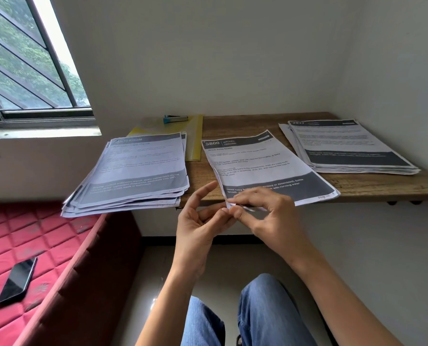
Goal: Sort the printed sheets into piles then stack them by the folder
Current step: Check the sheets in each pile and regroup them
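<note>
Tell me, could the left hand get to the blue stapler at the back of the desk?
Probably yes. The stapler lies uncovered on the yellow folder, and the left hand, by the front edge of the desk, would only need to pass over the left pile of sheets.

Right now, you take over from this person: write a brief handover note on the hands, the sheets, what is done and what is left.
Right hand pinches the near corner of the middle sheet. Left hand is at the same corner; grip unclear.
Left pile overlaps the folder and overhangs the table; right pile lies at the far right.
Done: sheets laid in three groups.
Left: stack them together by the folder.
</note>
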